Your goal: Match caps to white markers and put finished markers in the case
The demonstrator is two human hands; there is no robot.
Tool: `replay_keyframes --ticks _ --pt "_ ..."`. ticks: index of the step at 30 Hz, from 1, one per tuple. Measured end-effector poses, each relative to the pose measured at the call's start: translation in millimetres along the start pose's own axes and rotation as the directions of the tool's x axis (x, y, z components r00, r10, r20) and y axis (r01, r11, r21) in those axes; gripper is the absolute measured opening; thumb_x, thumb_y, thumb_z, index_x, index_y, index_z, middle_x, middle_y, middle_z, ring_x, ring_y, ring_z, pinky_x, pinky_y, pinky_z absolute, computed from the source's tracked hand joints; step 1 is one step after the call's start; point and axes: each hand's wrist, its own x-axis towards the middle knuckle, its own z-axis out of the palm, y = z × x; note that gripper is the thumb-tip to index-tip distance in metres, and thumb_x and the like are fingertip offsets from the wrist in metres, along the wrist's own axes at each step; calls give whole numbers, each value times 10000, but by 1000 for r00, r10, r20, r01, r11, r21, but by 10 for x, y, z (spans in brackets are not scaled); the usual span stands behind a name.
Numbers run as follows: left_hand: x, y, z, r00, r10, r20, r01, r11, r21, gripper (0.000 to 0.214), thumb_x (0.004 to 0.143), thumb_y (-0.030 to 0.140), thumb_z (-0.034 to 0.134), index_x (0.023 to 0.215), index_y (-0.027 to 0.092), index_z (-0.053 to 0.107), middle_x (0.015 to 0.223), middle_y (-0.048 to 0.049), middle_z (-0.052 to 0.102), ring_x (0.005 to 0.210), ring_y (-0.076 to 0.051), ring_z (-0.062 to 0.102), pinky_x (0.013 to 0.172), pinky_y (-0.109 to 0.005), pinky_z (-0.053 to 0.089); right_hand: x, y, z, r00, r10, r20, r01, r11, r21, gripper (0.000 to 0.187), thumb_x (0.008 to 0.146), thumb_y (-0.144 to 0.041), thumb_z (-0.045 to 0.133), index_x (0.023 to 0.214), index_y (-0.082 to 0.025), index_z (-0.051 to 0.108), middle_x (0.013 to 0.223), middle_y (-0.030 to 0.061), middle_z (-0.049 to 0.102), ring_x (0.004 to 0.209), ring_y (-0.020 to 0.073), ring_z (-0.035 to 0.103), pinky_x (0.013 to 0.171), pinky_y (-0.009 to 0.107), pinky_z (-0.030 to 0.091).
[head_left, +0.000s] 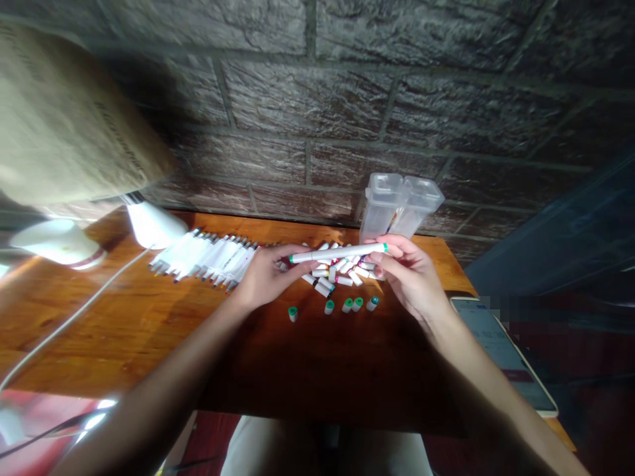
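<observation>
Both hands hold one white marker [338, 252] level above the wooden table [124, 324]. My left hand [265, 274] pinches its left end and my right hand [409, 271] grips its right end, which has a green band. Under the marker lies a heap of loose white marker caps [342, 272]. Several green-topped caps [351, 305] stand in a row nearer to me. To the left, a row of white markers [206, 259] lies side by side.
A clear plastic case [399, 205] stands at the back against the brick wall. A phone [503, 350] lies at the table's right edge. A white lamp base [57, 241] and its cable [64, 324] sit at the left under a beige shade.
</observation>
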Motion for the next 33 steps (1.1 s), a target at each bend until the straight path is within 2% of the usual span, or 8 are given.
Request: replay_keyframes --ticks 7,11,14,16,19,24,29,33 --pt "-13 23 71 998 -22 65 33 986 -163 347 818 441 750 978 134 778 916 -84 798 760 -196 737 675 -274 587 22 39 21 995 104 8 -102 951 293 286 750 -245 797 1021 -314 738 1014 -24 749 708 90 614 539 186 469" --pt "-45 15 114 992 -13 129 32 988 -149 324 825 402 749 1018 143 777 954 -73 797 803 -190 733 734 -260 569 -25 94 97 992 100 77 -118 946 301 213 796 -285 784 1008 -284 758 1020 -1 753 708 89 626 552 186 481" --pt "-49 -4 130 985 40 167 -34 999 -37 278 872 359 706 1059 162 765 958 -62 791 806 -176 721 742 -249 543 -98 75 169 990 15 140 -32 992 123 190 826 -306 770 1011 -263 771 1046 27 768 748 133 681 587 234 528" --pt "-40 -34 138 986 95 134 -106 991 85 243 896 329 676 1058 169 760 967 -70 783 839 -187 712 778 -275 532 -156 33 227 978 -75 194 87 995 -54 188 841 -290 760 1025 -256 779 1079 36 773 865 174 719 716 287 583" --pt "-23 -87 152 977 174 126 -198 955 220 207 918 303 641 1036 182 761 1019 -89 777 933 -224 696 879 -343 515 -230 -16 336 931 -255 262 315 924 -218 223 842 -238 762 1061 -270 779 1092 30 776 990 195 724 909 338 581" --pt "-24 -128 193 960 220 174 -258 934 246 220 930 319 622 1054 197 757 1038 -90 776 937 -235 683 891 -381 513 -280 17 487 879 -408 247 469 837 -282 214 818 -234 790 1029 -267 787 1054 45 777 938 201 729 885 350 598" --pt "-43 -134 211 956 239 171 -278 924 263 251 918 359 642 1057 181 749 1008 -95 776 948 -243 693 896 -374 516 -296 36 481 915 -355 192 392 895 -215 207 824 -220 783 1027 -263 786 1056 35 774 949 192 719 900 344 583" --pt "-56 -77 190 972 171 160 -207 947 246 275 927 366 635 1076 159 737 1029 -91 774 874 -202 712 811 -297 523 -255 14 421 991 -131 -1 131 991 -40 159 831 -312 769 969 -232 779 1000 37 766 756 158 688 648 289 568"
